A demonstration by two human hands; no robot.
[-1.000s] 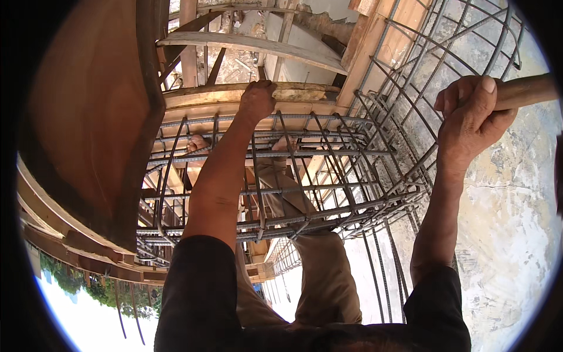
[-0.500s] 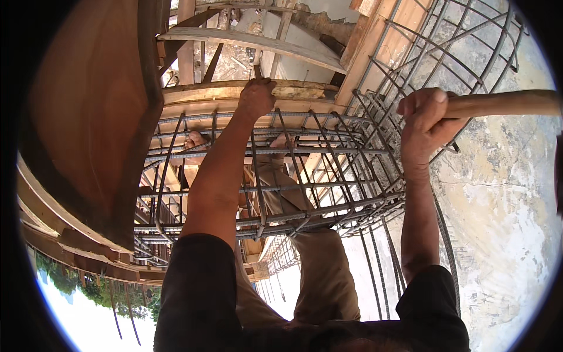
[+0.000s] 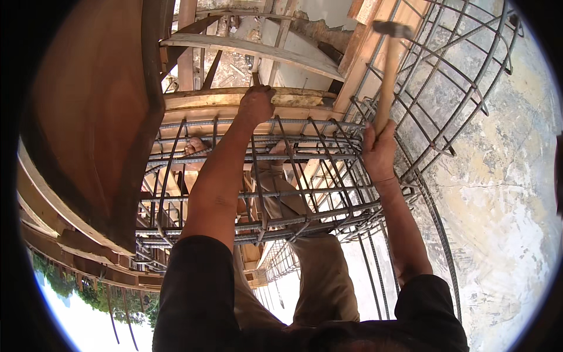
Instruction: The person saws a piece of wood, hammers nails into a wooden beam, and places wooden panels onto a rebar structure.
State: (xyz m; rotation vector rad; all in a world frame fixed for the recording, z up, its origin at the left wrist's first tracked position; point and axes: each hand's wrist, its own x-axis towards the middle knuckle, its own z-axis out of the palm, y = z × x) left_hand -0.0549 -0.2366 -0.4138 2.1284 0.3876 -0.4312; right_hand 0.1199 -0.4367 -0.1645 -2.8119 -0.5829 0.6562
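Note:
My right hand [image 3: 380,154] is closed round the lower end of a hammer's pale wooden handle. The hammer [image 3: 386,82] points up and away, its dark head beside the plank by the wall. To the left, my left hand [image 3: 257,107] grips the rough timber beam [image 3: 202,100] at the far side of the rebar cage, fingers bent over its top edge. A short piece of wood [image 3: 255,78] stands just beyond those fingers; whether they touch it is hidden. Beneath both arms runs the rebar cage [image 3: 316,211] of ribbed bars and stirrups.
A large brown panel [image 3: 88,117] rises at the left. More bent rebar [image 3: 463,76] leans by the stained plaster wall [image 3: 498,193] at the right. Wooden braces [image 3: 258,50] cross a gap beyond the beam. My feet show through the cage.
My right hand has moved left and slightly down, swinging the hammer from pointing right to pointing away, so its head now shows. My left hand stays on the beam.

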